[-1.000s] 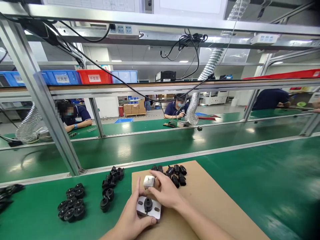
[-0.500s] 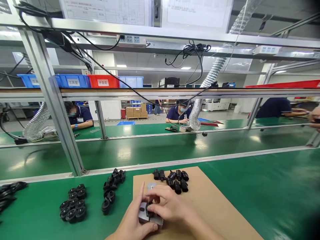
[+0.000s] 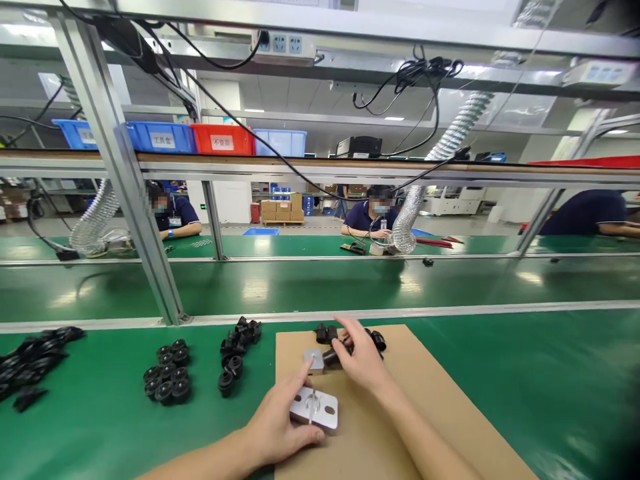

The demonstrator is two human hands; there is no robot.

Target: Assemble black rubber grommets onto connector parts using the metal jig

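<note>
My left hand (image 3: 280, 417) rests around the left side of a silver metal block (image 3: 327, 415), thumb at its near edge and index finger stretched past its far edge. The block has a round recess in the middle, a slot across it and dark oval holes. Over the cardboard, my right hand (image 3: 364, 360) has thumb and index finger apart. A black cylindrical part (image 3: 330, 358) lies beside and partly under its thumb. Other black parts (image 3: 377, 339) are half hidden behind this hand. A smaller metal block (image 3: 314, 360) sits just left of the cylindrical part.
The brown cardboard sheet (image 3: 425, 413) lies on the green table (image 3: 525, 367). Black round parts (image 3: 167, 373), more black fittings (image 3: 240, 340) and a dark pile (image 3: 35, 357) stand to the left. A metal post (image 3: 125, 173) rises at the back; co-workers (image 3: 373, 217) sit beyond.
My right hand has left the metal block and moved up to the black parts. The block's recess, which held a black part, is now bare. The view has shifted slightly.
</note>
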